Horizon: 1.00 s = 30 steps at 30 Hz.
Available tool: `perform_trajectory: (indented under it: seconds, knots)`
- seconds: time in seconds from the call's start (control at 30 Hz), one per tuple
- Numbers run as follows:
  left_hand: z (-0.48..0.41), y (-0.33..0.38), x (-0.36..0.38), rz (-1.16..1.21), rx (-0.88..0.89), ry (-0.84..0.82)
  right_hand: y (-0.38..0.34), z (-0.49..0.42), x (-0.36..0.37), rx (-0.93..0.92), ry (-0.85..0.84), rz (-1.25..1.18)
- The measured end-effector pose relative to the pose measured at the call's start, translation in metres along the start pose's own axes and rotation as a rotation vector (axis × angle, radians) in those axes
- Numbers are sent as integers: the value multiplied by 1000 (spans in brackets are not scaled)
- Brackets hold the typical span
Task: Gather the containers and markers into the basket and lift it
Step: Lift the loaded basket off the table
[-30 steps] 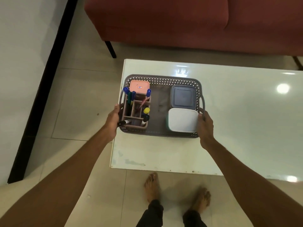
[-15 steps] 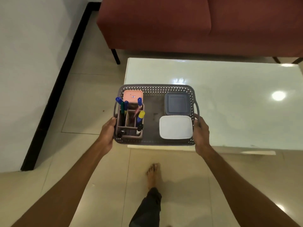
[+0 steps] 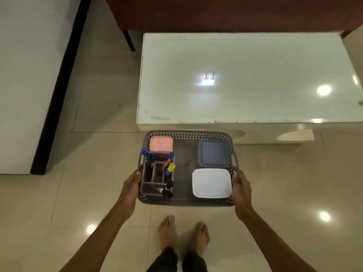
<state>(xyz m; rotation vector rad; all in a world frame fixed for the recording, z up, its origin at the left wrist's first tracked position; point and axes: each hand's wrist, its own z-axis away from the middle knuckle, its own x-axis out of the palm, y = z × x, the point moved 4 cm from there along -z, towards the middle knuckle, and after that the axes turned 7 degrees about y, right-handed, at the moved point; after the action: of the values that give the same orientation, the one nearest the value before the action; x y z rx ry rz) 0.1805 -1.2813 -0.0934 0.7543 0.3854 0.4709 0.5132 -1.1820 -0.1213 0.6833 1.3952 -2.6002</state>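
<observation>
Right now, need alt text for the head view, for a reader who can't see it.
A person's left hand and right hand grip the side handles of a grey basket, holding it above the tiled floor in front of a white table. Inside sit a pink container, a grey-blue container, a white container and a marker holder with markers.

Grey dotted-hole basket (image 3: 188, 135) w/ pink box (image 3: 161, 144), dk-blue box (image 3: 213, 154), white box (image 3: 212, 183), blue/green/yellow markers (image 3: 171, 167).
</observation>
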Motion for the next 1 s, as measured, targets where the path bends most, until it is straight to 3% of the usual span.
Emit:
perform_trajectory:
  seconds: [0.23,0.47,0.7,1.0]
  knots:
    - [-62,-88,1,-66,-46,-5,103,-23,48,41,-2,12]
    - [-191,-142,34,-53,-29,13,153,-125,130,-31,22,-8]
    - [-325,-137,71,-30,52,-9,150,-244,211,-114,78,-60]
    - [-429,-110,103,9,192,38,127,-347,276,-161,103,-32]
